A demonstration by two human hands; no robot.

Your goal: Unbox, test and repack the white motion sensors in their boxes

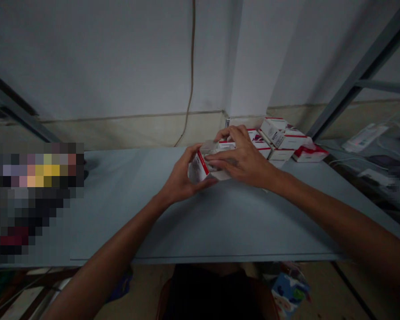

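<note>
A small white box with red edges [200, 167] is held above the table, its open side facing up and to the right. My left hand [183, 176] wraps round the box's left end, thumb at the far side and fingers beneath. Over the opening is my right hand [240, 159], its fingers bent, with the thumb and a fingertip reaching into the box. What those fingertips pinch, if anything, is too small to make out. Just behind my right hand stand several similar white and red boxes [282, 154], some stacked.
The grey-blue table [120, 222] runs up to the wall [120, 58], where a cable [192, 66] hangs. At the right are a power strip [365, 137], wires and a metal frame [350, 84]. The far left is pixelated. A colourful bag [290, 295] lies below.
</note>
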